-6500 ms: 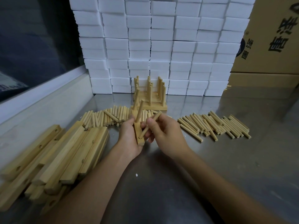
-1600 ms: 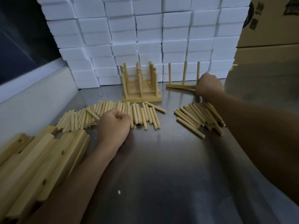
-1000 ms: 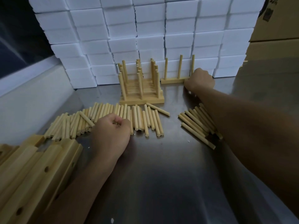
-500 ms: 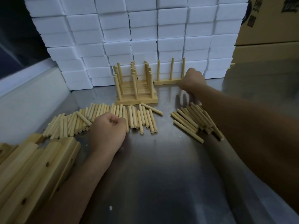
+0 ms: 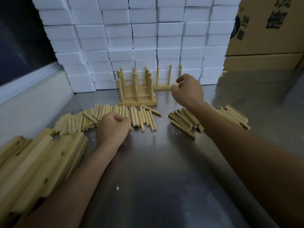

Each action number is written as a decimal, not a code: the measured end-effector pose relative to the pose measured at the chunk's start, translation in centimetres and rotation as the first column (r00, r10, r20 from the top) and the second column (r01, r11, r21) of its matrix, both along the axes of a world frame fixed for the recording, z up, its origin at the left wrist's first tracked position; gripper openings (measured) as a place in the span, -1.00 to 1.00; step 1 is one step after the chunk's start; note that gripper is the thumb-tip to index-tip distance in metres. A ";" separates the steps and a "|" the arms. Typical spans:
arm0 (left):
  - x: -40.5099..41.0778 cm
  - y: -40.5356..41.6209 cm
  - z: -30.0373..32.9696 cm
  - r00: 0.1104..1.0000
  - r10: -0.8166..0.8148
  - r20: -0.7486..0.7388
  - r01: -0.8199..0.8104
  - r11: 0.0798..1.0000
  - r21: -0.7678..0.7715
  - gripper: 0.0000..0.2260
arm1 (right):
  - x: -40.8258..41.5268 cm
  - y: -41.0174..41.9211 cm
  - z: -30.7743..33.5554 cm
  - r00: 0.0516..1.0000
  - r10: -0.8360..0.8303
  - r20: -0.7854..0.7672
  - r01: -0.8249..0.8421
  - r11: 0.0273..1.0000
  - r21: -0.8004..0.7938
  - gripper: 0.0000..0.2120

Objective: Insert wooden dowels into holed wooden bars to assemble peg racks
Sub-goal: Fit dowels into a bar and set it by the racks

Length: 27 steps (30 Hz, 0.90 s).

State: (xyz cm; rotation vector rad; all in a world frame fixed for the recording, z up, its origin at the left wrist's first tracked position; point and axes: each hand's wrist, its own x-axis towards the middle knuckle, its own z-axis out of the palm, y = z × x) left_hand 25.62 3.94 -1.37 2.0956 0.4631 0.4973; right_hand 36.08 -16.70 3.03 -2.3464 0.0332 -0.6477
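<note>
On the steel tabletop [image 5: 164, 178], light, stiff dowels [image 5: 141, 117], likely easiest pinched mid-length, lie beyond the fisted, apparently empty left hand [image 5: 112, 127], holed bars [image 5: 49, 162] near left, while the loosely curled, empty right hand [image 5: 187, 91] hovers beside the far three-peg rack [image 5: 163, 86].

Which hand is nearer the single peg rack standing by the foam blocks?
Right. The right hand hovers at the single peg rack's right end; the left hand rests fisted by the loose dowels.

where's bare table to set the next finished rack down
Bare steel table lies between the forearms, near side of the loose dowels. A smaller patch sits right of the single rack, before the cardboard boxes. It is crowded at the bars on the left and around the stacked racks.
</note>
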 end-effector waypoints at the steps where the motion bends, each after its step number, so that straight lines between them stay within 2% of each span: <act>1: -0.1 0.0 0.1 1.000 -0.005 0.002 0.005 1.000 0.000 -0.87 | -1.0 0.0 -0.3 1.000 -0.004 0.031 0.004 1.000 0.010 -0.69; 5: -0.4 0.1 0.4 1.000 -0.026 -0.010 0.026 1.000 0.002 -0.87 | -4.6 0.3 -1.4 0.987 0.024 0.157 -0.024 1.000 0.000 -0.78; 11: -0.6 0.5 2.5 0.980 -0.156 -0.121 0.164 0.985 0.059 -0.88 | -8.1 -0.2 -3.9 0.982 0.048 0.180 -0.036 0.997 -0.072 -0.85; 15: -1.2 1.4 5.0 0.971 -0.130 -0.198 0.200 0.899 0.390 -0.89 | -8.6 -0.5 -4.1 0.984 0.053 0.172 -0.047 0.998 -0.037 -0.86; 18: -1.8 2.3 6.7 0.951 0.014 -0.309 0.181 0.784 0.594 -0.84 | -8.6 -0.5 -4.1 0.984 0.062 0.164 -0.061 0.998 -0.014 -0.86; 20: -2.2 3.6 7.7 0.886 0.128 -0.445 0.222 0.725 0.652 -0.74 | -8.6 -0.6 -4.2 0.984 0.065 0.167 -0.065 0.998 -0.006 -0.86; 23: -3.0 6.2 9.2 0.787 0.159 -0.596 0.299 0.746 0.595 -0.55 | -8.4 -0.6 -4.3 0.984 0.062 0.169 -0.062 0.998 -0.004 -0.87; 27: -4.0 8.5 10.2 0.685 0.059 -0.727 0.393 0.809 0.436 -0.40 | -8.1 -0.6 -4.5 0.986 0.057 0.157 -0.058 0.998 0.005 -0.87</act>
